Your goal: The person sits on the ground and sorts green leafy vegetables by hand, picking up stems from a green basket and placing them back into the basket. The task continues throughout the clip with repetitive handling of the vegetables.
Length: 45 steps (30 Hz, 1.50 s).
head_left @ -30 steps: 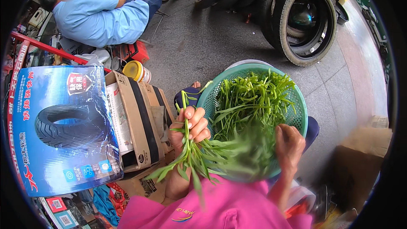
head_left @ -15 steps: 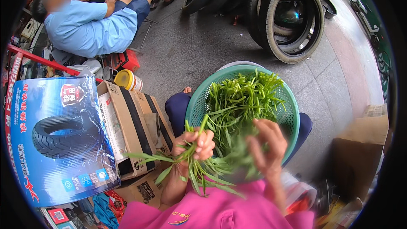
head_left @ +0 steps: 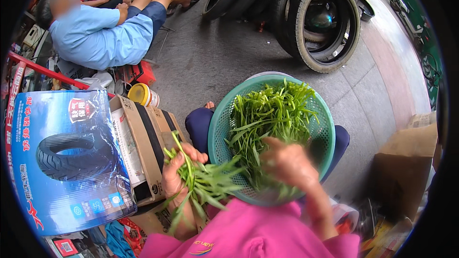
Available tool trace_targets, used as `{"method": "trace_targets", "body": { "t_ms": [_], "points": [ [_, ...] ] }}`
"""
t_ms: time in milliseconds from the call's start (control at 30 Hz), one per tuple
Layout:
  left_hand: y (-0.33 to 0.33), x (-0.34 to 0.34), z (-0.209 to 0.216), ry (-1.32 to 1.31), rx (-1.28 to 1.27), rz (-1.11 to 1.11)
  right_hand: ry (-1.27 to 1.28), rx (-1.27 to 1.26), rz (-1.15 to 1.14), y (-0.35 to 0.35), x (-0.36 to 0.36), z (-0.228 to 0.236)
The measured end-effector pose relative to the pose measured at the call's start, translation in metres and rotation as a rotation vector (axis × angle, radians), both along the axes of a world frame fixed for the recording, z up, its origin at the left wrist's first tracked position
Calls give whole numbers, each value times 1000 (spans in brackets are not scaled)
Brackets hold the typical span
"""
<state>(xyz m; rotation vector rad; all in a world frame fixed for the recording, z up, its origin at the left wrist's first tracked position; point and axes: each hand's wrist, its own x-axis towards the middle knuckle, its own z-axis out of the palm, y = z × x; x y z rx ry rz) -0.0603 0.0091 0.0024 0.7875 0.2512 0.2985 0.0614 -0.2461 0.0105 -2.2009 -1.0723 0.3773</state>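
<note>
Left hand point(head_left: 178, 174) gripped a bunch of greens point(head_left: 205, 186); right hand point(head_left: 287, 162), blurred, grip unclear, had moved left over the green basket point(head_left: 217, 134).

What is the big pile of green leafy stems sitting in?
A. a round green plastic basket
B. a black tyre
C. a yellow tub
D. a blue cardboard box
A: the leafy greens are heaped inside the round green plastic basket resting on the person's lap.
</note>
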Motion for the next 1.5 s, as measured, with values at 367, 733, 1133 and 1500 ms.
{"method": "trace_targets", "body": {
  "t_ms": [367, 733, 1133, 1500],
  "points": [
    [39, 30, -9, -52, -474, 250, -262, -226, -345, 127, 65, -59],
    [46, 36, -18, -366, -630, 61, -37, -12, -368, 101, 58, -37],
    [44, 60, -9, -654, -374, -244, 0, 193, -325, 47, 37, -9],
    [17, 41, 24, 22, 332, -118, 629, 484, -488, -9, 54, 2]
  ]
}}
